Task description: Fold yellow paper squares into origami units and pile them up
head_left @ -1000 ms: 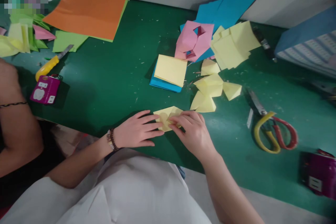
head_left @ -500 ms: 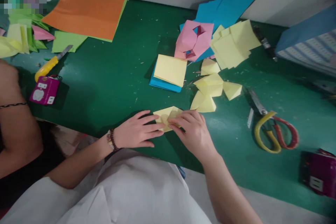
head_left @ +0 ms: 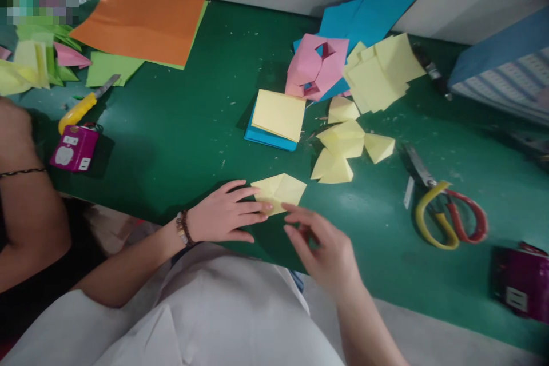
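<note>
My left hand (head_left: 225, 211) lies on the green mat with its fingertips pressing the near edge of a folded yellow paper piece (head_left: 283, 190). The piece is flat, with crease lines across it. My right hand (head_left: 321, 249) has risen off the paper and hovers just below its right corner. Its fingers are spread and curved, and nothing is in them. A few folded yellow paper modules (head_left: 337, 151) lie close to the right of the piece.
Ahead lie a yellow paper stack on blue sheets (head_left: 278, 115), a pink folded form (head_left: 315, 66) and loose yellow squares (head_left: 380, 71). Red-and-yellow scissors (head_left: 446, 217) lie right, a yellow utility knife (head_left: 81, 108) left. Another person's arm (head_left: 30, 206) intrudes at the left edge.
My right hand has let go of the yellow paper and moved down and to the right, off it. The paper's right corner now shows. My left hand stays in place.
</note>
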The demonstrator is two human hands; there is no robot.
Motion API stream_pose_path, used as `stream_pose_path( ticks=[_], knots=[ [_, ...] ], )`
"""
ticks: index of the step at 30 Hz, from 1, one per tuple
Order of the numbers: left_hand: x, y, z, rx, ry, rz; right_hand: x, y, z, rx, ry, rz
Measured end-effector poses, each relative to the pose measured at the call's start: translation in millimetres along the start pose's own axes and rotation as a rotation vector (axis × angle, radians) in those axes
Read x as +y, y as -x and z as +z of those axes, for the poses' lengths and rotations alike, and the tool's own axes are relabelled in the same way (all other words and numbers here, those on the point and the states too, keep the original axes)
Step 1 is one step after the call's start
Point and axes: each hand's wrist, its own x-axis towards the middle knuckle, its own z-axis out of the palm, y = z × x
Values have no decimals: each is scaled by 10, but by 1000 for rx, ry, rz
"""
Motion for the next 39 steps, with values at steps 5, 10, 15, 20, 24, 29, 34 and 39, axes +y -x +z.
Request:
stream_pose_path(
  ticks=[5, 10, 15, 20, 24, 29, 34, 39],
  knots=[
    [-3, 1, 8, -1, 11, 5, -157, 276, 182, -128, -126, 185],
    [-4, -1, 13, 2, 4, 1, -165, 280, 211, -153, -100, 238],
    [-6, 10, 17, 11, 13, -7, -138, 275, 173, -60, -15, 283],
    [-14, 13, 14, 19, 29, -7, -54, 282, 65, 74, 32, 382],
    [-16, 1, -4, 18, 38, -2, 71, 219, 17, 179, 204, 306],
    [-2, -8, -36, 10, 26, 9, 161, 41, 167, 236, 453, 8],
    [-18, 35, -27, -18, -9, 31, 234, -89, 134, 175, 348, -149],
    [-80, 66, -34, 32, 36, 109, 440, -186, -123, 175, 519, -223]
  ],
)
